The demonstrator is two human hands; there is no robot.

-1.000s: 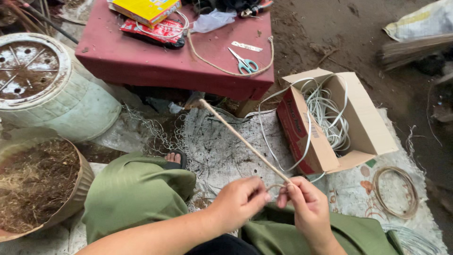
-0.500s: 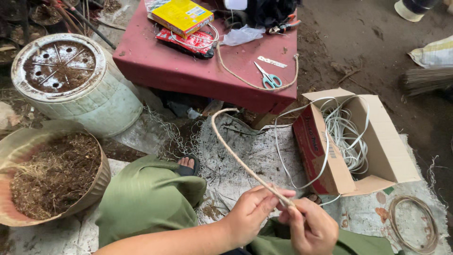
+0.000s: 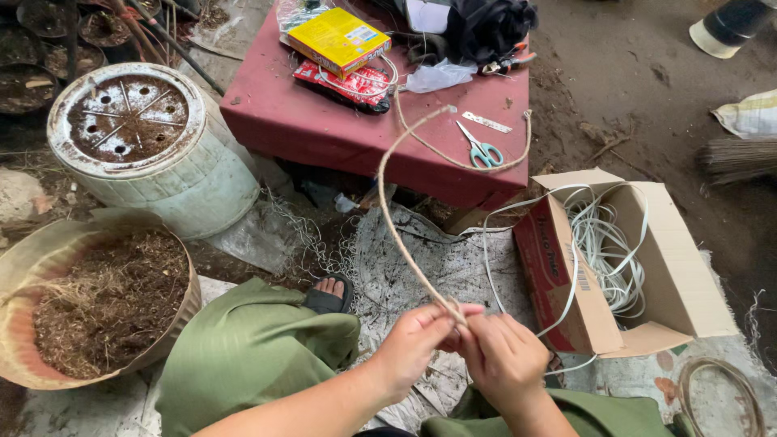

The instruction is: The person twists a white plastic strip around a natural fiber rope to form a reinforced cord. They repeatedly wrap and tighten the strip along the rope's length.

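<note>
Nearest the camera, the left hand (image 3: 417, 340) and the right hand (image 3: 503, 356) are meeting just above the lap, both closed in a pinch on the near end of a tan fibre strip (image 3: 401, 235). Since a moment ago the strip is no longer running straight: it is now arching up from the fingers and curling over toward the desk, which suggests it is being bent into a loop. The left forearm is coming in low from the left, thumb on top; the right wrist is cocked, with its fingers curled toward the left hand.

Beyond the hands, white cords (image 3: 603, 243) are trailing out of an open cardboard box (image 3: 688, 267) on the right, and a basket (image 3: 48, 243) of dry fibre is sitting to the left. Farther off, scissors (image 3: 481, 150) and a yellow box (image 3: 338, 36) are lying on the red desk (image 3: 324, 129), beside a white upturned pot (image 3: 194, 186).
</note>
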